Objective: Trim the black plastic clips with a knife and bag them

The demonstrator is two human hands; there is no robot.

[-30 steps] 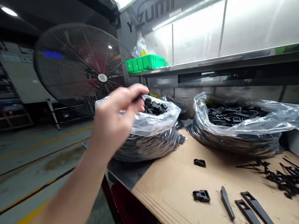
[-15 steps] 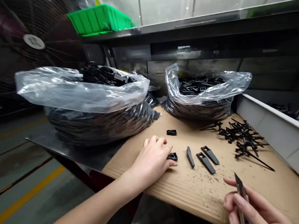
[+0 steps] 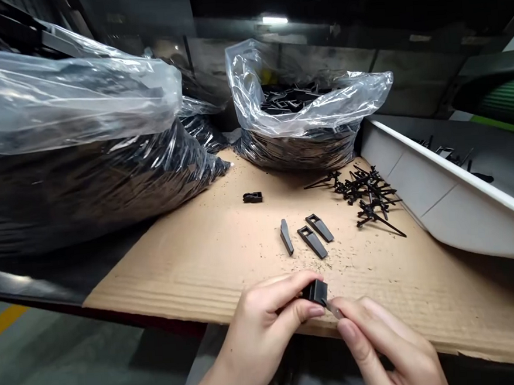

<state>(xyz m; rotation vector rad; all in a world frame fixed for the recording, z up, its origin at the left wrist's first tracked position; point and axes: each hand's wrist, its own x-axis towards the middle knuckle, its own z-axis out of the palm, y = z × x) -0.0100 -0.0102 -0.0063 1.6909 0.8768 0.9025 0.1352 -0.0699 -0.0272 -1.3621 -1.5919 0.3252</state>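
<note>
Near the front edge of the cardboard sheet (image 3: 192, 279), my left hand (image 3: 270, 320) pinches a small black plastic part (image 3: 315, 292) between thumb and fingers. My right hand (image 3: 386, 342) grips a knife (image 3: 334, 309); its blade tip meets the lower right edge of that part, and the handle is hidden in the fingers. Beyond the hands lie three flat black plastic pieces (image 3: 313, 241), two of them with a square opening. Farther back on the left sits another small black part (image 3: 252, 197). Fine black shavings are scattered over the cardboard.
A large clear bag (image 3: 75, 111) of black parts stands at the left. A second bag (image 3: 313, 118) is at the back. Black branching sprues (image 3: 367, 193) lie in a heap at right, beside a white bin (image 3: 450, 190) holding more black pieces.
My left hand has picked up the small black part and brought it towards me. My right hand has moved the knife blade against it. The view has shifted down and to the right.
</note>
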